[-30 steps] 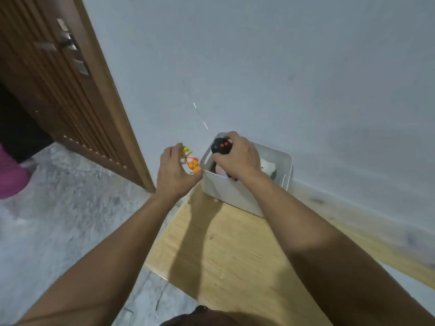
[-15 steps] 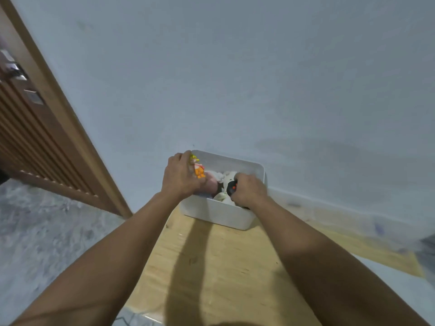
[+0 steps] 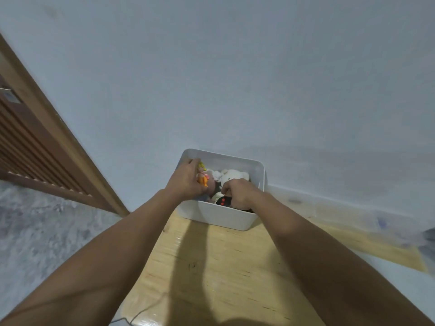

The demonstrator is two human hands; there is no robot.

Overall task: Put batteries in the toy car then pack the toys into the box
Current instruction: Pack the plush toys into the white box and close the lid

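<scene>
Left hand (image 3: 186, 182) fingers clamped on orange figurine (image 3: 203, 176), right hand (image 3: 237, 192) gripping black remote (image 3: 223, 200), white box (image 3: 223, 215), no legible writing

One box (image 3: 221, 214), one white plush (image 3: 233, 176), one orange figure (image 3: 203, 177), two hands.

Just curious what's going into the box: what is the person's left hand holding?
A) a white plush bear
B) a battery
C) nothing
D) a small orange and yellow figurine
D: the left hand grips a small orange and yellow figurine over the white box, while the plush bear lies inside.
</scene>
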